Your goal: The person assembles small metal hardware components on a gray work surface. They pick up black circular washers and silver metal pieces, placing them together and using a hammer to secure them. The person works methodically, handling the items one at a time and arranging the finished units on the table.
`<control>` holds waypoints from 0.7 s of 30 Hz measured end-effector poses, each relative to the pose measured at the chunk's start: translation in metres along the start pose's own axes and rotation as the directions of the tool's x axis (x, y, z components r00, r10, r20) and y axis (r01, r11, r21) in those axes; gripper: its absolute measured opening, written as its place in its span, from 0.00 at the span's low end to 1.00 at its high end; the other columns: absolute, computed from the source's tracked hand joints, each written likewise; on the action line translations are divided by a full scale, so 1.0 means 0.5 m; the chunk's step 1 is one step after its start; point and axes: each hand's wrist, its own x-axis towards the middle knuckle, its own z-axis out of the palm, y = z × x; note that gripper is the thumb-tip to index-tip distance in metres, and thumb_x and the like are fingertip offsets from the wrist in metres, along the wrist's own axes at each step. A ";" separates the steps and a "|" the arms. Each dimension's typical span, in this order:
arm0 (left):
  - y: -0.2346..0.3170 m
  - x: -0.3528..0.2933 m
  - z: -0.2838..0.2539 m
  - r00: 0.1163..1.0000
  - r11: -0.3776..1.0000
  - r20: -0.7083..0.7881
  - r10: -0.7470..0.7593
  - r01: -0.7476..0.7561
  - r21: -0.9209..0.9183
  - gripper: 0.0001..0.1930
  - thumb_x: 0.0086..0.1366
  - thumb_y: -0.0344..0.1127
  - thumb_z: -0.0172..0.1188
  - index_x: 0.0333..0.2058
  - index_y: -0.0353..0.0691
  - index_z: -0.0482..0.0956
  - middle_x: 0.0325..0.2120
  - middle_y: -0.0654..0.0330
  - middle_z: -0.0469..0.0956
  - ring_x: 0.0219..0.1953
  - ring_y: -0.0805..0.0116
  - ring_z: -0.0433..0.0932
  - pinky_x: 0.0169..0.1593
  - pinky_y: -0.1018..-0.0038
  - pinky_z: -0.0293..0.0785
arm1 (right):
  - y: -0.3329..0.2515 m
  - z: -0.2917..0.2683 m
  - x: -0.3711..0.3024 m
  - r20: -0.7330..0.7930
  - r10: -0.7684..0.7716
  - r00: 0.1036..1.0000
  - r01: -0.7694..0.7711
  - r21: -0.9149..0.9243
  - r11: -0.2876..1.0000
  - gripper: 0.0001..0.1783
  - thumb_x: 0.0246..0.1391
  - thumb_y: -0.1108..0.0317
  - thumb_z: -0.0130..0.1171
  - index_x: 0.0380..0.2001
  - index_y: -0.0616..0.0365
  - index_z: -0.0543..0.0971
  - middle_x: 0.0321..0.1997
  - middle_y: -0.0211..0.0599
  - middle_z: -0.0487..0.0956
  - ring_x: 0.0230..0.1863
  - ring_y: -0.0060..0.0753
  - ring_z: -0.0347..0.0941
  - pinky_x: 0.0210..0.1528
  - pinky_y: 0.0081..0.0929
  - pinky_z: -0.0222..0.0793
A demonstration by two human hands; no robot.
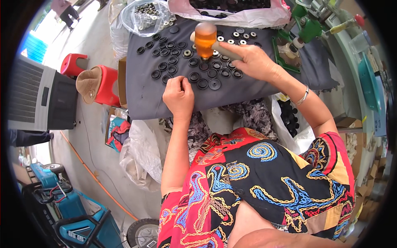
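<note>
My right hand [254, 62] is closed round the handle of a mallet [205, 39] with an amber, see-through head. The mallet head stands over a black ring-shaped part [203, 66] among several others on the dark cloth of the table; whether it touches cannot be made out. My left hand [178, 95] is a closed fist by the near side of the table, just short of the rings. Anything inside its fingers is hidden. Loose black rings [164, 52] lie left of the mallet, and some black parts with pale metal centres [235, 35] lie behind it.
A clear bag of small metal parts [144, 20] and a pink-white sack of black parts [231, 16] sit at the far edge. A green hand press [308, 28] stands at the right. Left are red stools [108, 87], an air cooler [37, 95] and a teal machine [82, 219].
</note>
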 end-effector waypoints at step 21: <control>0.012 0.005 -0.008 1.000 1.000 0.000 -0.026 0.026 -0.012 0.01 0.56 0.25 0.62 0.28 0.36 0.79 0.23 0.58 0.76 0.19 0.65 0.74 0.26 0.72 0.70 | -0.007 0.035 0.085 -0.050 -0.029 0.998 0.026 -0.064 0.998 0.39 0.48 0.74 0.53 0.65 0.36 0.63 0.32 0.52 0.80 0.36 0.55 0.78 0.41 0.48 0.73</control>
